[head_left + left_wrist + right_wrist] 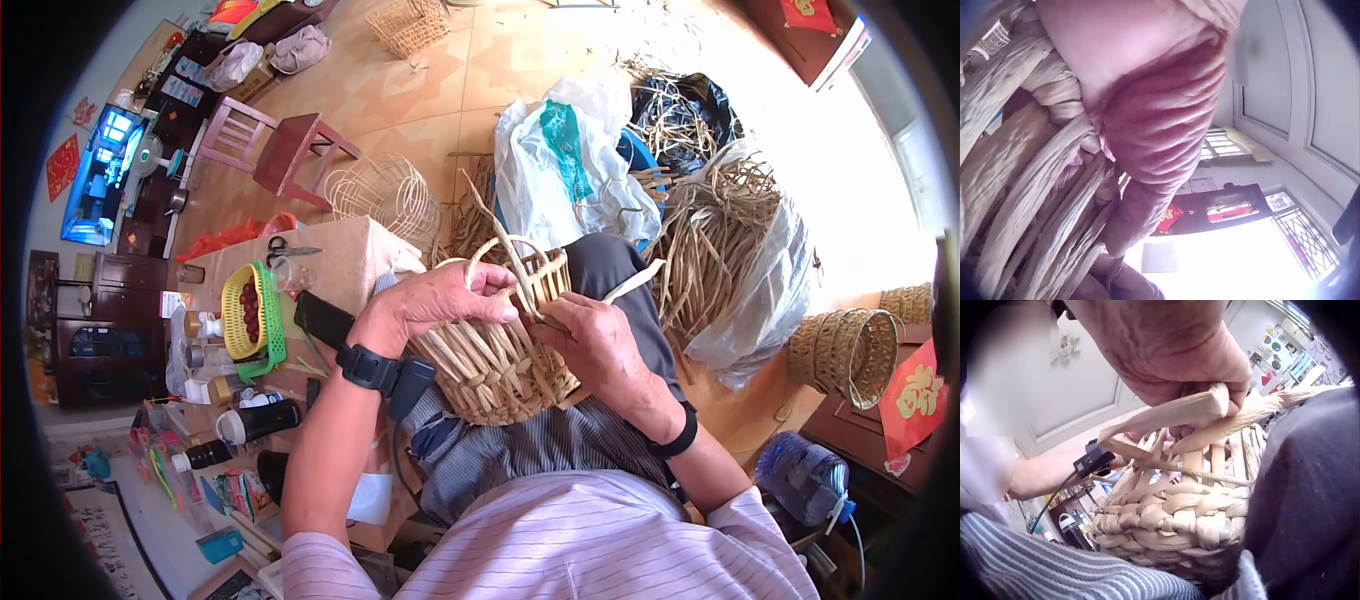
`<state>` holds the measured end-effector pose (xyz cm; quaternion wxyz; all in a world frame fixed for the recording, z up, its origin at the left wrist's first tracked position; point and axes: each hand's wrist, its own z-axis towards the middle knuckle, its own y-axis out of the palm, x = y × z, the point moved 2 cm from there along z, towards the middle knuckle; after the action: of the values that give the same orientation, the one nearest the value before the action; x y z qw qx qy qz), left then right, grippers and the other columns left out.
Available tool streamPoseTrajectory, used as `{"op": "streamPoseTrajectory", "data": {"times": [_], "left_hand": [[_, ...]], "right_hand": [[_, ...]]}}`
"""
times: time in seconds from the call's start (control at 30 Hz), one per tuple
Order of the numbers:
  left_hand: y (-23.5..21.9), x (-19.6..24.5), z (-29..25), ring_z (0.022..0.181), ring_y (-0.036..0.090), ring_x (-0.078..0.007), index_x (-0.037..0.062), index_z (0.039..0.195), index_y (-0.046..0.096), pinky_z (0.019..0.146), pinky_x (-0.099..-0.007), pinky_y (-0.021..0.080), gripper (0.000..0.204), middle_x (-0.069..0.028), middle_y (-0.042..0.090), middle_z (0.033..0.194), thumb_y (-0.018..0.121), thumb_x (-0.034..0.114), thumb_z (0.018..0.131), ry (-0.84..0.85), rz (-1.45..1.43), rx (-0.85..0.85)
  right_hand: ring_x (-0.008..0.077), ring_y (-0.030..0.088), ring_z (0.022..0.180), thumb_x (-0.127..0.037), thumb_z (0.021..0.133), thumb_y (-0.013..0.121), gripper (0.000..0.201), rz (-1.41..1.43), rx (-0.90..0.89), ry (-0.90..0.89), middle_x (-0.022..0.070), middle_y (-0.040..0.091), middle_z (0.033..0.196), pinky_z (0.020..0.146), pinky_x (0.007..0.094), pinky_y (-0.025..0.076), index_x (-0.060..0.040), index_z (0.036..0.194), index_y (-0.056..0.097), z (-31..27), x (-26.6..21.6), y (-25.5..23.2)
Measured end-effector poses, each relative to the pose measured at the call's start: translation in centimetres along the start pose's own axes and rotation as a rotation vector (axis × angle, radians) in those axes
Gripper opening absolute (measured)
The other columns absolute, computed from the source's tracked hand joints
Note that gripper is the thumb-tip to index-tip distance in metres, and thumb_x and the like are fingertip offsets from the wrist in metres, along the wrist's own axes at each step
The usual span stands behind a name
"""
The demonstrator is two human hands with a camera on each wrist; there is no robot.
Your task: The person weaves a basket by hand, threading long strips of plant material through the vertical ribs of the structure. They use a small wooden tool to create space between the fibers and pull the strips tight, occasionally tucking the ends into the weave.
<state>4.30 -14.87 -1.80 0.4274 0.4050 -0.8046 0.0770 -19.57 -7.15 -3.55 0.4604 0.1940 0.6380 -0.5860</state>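
A half-woven basket [490,385] of dried, flat plant strips sits on the person's lap, its body braided and its upper strips standing apart. My left hand [440,298] lies along the rim, thumb and fingers pinching a strip there; the left wrist view shows the thumb [1154,125] against upright strips [1041,206]. On the near right side of the rim, my right hand [598,345] pinches a pale strip [1166,415] with curled fingers; its loose end [635,281] sticks out past the knuckles. Another long strip [492,213] rises beyond the rim. The right fingertips are partly hidden.
Bundles of dried strips [700,250] and a plastic bag [550,170] lie on the floor ahead. A cardboard box [340,265] with scissors [290,248] stands left, beside a green-rimmed basket [272,340] of red fruit. Finished woven baskets [835,355] lie at right.
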Motion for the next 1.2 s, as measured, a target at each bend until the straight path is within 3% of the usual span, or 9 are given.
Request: {"op": "streamPoseTrajectory", "data": {"times": [0.2, 0.4, 0.8, 0.9, 1.0, 1.03, 1.07, 1.13, 1.2], "left_hand": [[0.0, -0.1, -0.1, 0.112, 0.069, -0.0095, -0.0051, 0.16, 0.051, 0.09, -0.0252, 0.055, 0.074, -0.0057, 0.073, 0.132, 0.083, 0.024, 0.1, -0.066, 0.032, -0.009], [0.3, 0.5, -0.1, 0.102, 0.067, -0.0077, -0.0055, 0.157, 0.053, 0.086, -0.0247, 0.053, 0.072, -0.0039, 0.073, 0.124, 0.084, 0.026, 0.1, -0.087, 0.007, 0.007], [0.2, 0.5, -0.1, 0.103, 0.07, -0.0095, -0.0047, 0.156, 0.054, 0.089, -0.0244, 0.055, 0.07, -0.0056, 0.075, 0.122, 0.084, 0.018, 0.097, -0.019, -0.104, -0.058], [0.1, 0.7, -0.2, 0.108, 0.072, -0.0108, -0.0053, 0.155, 0.054, 0.093, -0.0248, 0.056, 0.069, -0.0078, 0.076, 0.126, 0.083, 0.017, 0.097, -0.04, -0.111, -0.092], [0.6, 0.9, -0.4, 0.112, 0.073, -0.0124, -0.0059, 0.154, 0.054, 0.095, -0.0254, 0.057, 0.066, -0.0101, 0.077, 0.129, 0.082, 0.017, 0.098, -0.005, -0.176, -0.136], [0.6, 0.9, -0.4, 0.111, 0.074, -0.0131, -0.0061, 0.153, 0.054, 0.095, -0.0258, 0.058, 0.066, -0.0111, 0.077, 0.13, 0.082, 0.017, 0.098, -0.005, -0.17, -0.14], [0.5, 0.9, -0.4, 0.111, 0.074, -0.0138, -0.0063, 0.153, 0.054, 0.095, -0.0262, 0.058, 0.065, -0.0121, 0.077, 0.131, 0.082, 0.017, 0.099, -0.005, -0.164, -0.144], [0.4, 1.0, -0.2, 0.11, 0.074, -0.0148, -0.0066, 0.153, 0.054, 0.095, -0.0268, 0.059, 0.065, -0.0137, 0.077, 0.132, 0.081, 0.017, 0.099, -0.005, -0.165, -0.162], [0.3, 0.8, 0.0, 0.109, 0.075, -0.0156, -0.0067, 0.152, 0.054, 0.094, -0.0271, 0.06, 0.064, -0.0148, 0.077, 0.132, 0.081, 0.017, 0.099, 0.0, -0.183, -0.184]], "right_hand": [[0.0425, 0.072, 0.083, -0.015, 0.097, 0.075, 0.017, 0.029, 0.039, 0.012, 0.0179, 0.07, 0.092, 0.072, 0.0513, 0.059, -0.0013, 0.092, 0.066, -0.4, 0.3, 0.1], [0.0418, 0.071, 0.077, -0.015, 0.095, 0.075, 0.017, -0.093, 0.157, 0.011, 0.0147, 0.069, 0.09, 0.066, 0.051, 0.058, -0.0035, 0.091, 0.064, -0.8, 0.2, 1.2], [0.0412, 0.074, 0.086, -0.012, 0.095, 0.078, 0.023, 0.078, 0.188, 0.022, 0.0164, 0.072, 0.099, 0.072, 0.049, 0.06, -0.0051, 0.114, 0.067, -1.1, 0.1, 0.6], [0.0312, 0.074, 0.08, -0.012, 0.103, 0.075, 0.015, 0.295, 0.178, 0.085, 0.0128, 0.071, 0.092, 0.07, 0.0422, 0.059, -0.0028, 0.114, 0.068, -1.3, 0.9, 0.1], [0.0167, 0.067, 0.075, -0.014, 0.112, 0.068, 0.013, 0.439, 0.172, 0.229, 0.0048, 0.067, 0.082, 0.066, 0.0336, 0.055, -0.0012, 0.113, 0.069, -1.7, 1.5, -2.3], [0.008, 0.059, 0.072, -0.016, 0.115, 0.063, 0.017, 0.559, 0.2, 0.295, -0.0017, 0.061, 0.077, 0.063, 0.0271, 0.049, -0.001, 0.111, 0.071, -2.2, 2.0, -3.3], [0.0082, 0.059, 0.067, -0.018, 0.116, 0.062, 0.02, 0.75, 0.187, 0.428, -0.0013, 0.062, 0.077, 0.061, 0.0257, 0.048, -0.0021, 0.111, 0.072, -2.6, 2.5, -4.7], [0.011, 0.061, 0.063, -0.025, 0.118, 0.058, 0.027, 0.862, 0.354, 0.49, 0.0013, 0.066, 0.077, 0.059, 0.0244, 0.047, -0.0028, 0.114, 0.072, -3.3, 4.9, -6.9], [0.013, 0.06, 0.067, -0.025, 0.119, 0.054, 0.026, 1.214, 0.479, 0.387, 0.0008, 0.061, 0.076, 0.067, 0.0292, 0.052, -0.003, 0.121, 0.067, -4.5, 8.3, -9.7]]}}
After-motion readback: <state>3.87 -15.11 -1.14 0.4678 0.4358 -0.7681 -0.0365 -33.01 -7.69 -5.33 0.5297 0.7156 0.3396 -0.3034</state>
